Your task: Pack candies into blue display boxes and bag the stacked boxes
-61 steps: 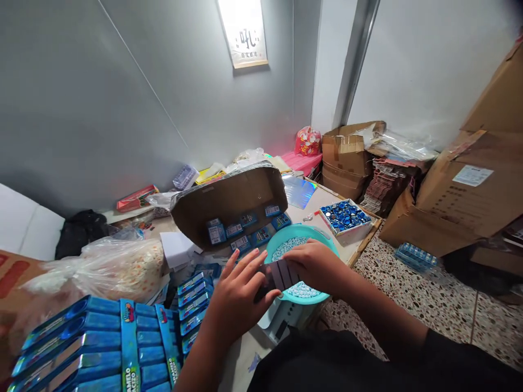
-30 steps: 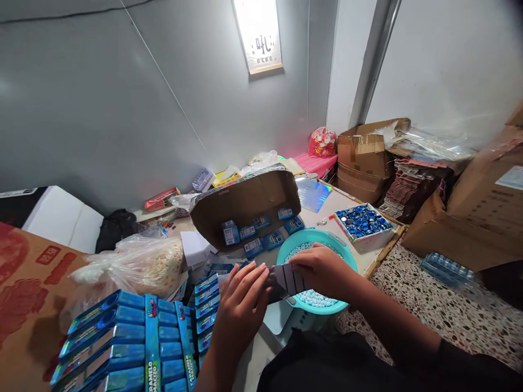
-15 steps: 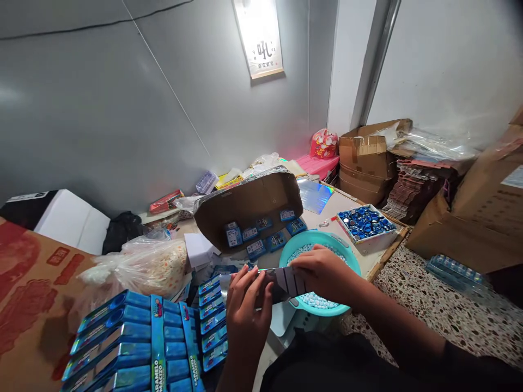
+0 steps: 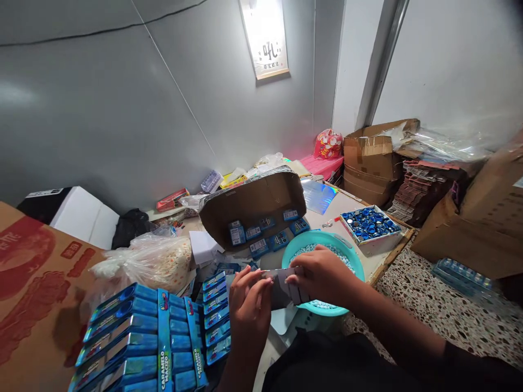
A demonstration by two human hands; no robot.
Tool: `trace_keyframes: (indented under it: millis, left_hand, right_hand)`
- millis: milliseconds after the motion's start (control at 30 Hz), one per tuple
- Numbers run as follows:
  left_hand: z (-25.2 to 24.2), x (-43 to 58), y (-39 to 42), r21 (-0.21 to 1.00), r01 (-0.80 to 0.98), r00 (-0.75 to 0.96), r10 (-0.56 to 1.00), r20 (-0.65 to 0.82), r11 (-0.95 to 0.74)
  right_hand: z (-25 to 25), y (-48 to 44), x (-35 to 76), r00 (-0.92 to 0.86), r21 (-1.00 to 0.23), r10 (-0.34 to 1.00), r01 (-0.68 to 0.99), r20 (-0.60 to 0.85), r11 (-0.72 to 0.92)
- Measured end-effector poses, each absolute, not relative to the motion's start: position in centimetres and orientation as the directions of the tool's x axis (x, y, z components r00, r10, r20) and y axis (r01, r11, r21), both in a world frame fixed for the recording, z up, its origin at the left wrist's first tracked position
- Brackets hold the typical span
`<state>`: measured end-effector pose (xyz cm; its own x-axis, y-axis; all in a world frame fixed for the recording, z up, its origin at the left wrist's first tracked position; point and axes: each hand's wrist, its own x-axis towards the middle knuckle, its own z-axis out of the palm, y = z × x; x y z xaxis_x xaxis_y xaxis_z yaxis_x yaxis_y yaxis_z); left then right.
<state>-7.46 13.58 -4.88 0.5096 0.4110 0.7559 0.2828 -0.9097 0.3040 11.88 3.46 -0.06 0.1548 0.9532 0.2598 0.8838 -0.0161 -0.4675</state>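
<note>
Grey card piece sits near the centre of the frame, held up in front of the turquoise basin of small pale pellets. The right hand pinches its right end between thumb and fingers; the left hand curls its fingers about the left end, though how firmly, I cannot tell. For clean handling, light pressure at both ends seems best, since thin card would probably crease under a hard squeeze. Holding the two ends level should help keep the panel from twisting, and well clear of the blue packs at lower left.
</note>
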Motion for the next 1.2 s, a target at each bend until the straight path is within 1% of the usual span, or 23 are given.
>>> trace_keyframes:
  millis: [67, 200, 367, 500, 600, 833, 900, 967, 1033, 1100, 1200]
  left_hand:
    - [-5.0, -7.5, 13.4, 0.301, 0.278, 0.519, 0.406, 0.752, -0.912]
    - [-5.2, -7.3, 13.1, 0.310, 0.285, 0.543, 0.420, 0.727, -0.907]
    - [-5.4, -6.8, 12.4, 0.363, 0.319, 0.518, 0.482, 0.707, -0.875]
    - [-5.8, -6.8, 11.8, 0.390, 0.332, 0.534, 0.513, 0.672, -0.858]
    - [-6.0, -6.7, 11.5, 0.386, 0.321, 0.529, 0.502, 0.685, -0.865]
    - [-5.7, -6.5, 11.1, 0.240, 0.321, 0.536, 0.385, 0.752, -0.916]
    - [-5.4, -6.6, 10.8, 0.196, 0.306, 0.556, 0.342, 0.758, -0.932]
    - [-4.9, -6.8, 10.1, 0.174, 0.262, 0.569, 0.298, 0.767, -0.949]
    - [-4.2, -7.1, 9.2, 0.201, 0.200, 0.575, 0.281, 0.768, -0.959]
    - [-3.2, -7.4, 8.3, 0.254, 0.141, 0.570, 0.289, 0.769, -0.957]
    - [-1.5, -8.0, 8.1, 0.290, 0.161, 0.564, 0.329, 0.758, -0.943]
  right_hand:
    - [-0.2, 3.7, 11.3, 0.166, -0.463, 0.954, 0.886, 0.250, -0.033]
    - [-0.4, 4.3, 10.5, 0.154, -0.412, 0.970, 0.909, 0.189, -0.064]
    - [-0.3, 4.4, 10.3, 0.194, -0.418, 0.971, 0.901, 0.140, -0.119]
    - [-0.3, 4.3, 10.3, 0.216, -0.413, 0.967, 0.899, 0.132, -0.145]
    - [-0.3, 4.3, 10.3, 0.224, -0.405, 0.965, 0.901, 0.135, -0.152]
    - [-0.3, 4.6, 10.3, 0.299, -0.449, 0.948, 0.866, 0.112, -0.220]
    - [-0.4, 4.7, 10.5, 0.296, -0.434, 0.950, 0.872, 0.104, -0.224]
    - [-0.6, 4.9, 10.8, 0.305, -0.387, 0.948, 0.888, 0.091, -0.248]
    - [-0.9, 5.1, 11.5, 0.340, -0.327, 0.936, 0.898, 0.090, -0.295]
    - [-1.1, 5.2, 12.5, 0.372, -0.296, 0.922, 0.897, 0.104, -0.329]
    - [-1.1, 5.1, 13.8, 0.383, -0.326, 0.914, 0.888, 0.135, -0.324]
